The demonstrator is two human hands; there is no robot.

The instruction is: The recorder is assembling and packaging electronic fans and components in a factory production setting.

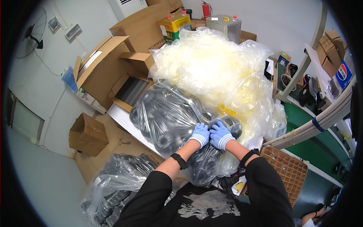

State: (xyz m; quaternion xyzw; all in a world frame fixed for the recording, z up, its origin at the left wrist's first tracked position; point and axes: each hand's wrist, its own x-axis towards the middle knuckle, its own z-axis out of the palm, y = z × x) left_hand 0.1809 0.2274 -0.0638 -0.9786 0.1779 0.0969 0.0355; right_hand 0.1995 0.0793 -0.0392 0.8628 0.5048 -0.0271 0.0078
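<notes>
White surface (126, 123), pale-walled room. Toward the near left edge: one clear plastic bag (162, 113), dark contents. Left hand (200, 133) and right hand (220, 134), blue-gloved, side by side upon its plastic; fingers curled, grip cannot be told. Toward the far edge: large bagged heap (200, 64), pale yellow. Far left corner: opened cardboard (102, 73).

Looks like a workshop or packing/storage area, small-factory type. Bulk stuff in big clear bags: dark-filled bag (162, 117) mid-frame, pale-filled bag (204, 60) upper centre. Open cardboard carton (106, 72) upper left, square metal can (227, 28) and red fire extinguisher (206, 10) at top. Wall fan (34, 36) far upper left. Loaded shelving (321, 68) along right side. Plain pale walls (264, 19).
</notes>
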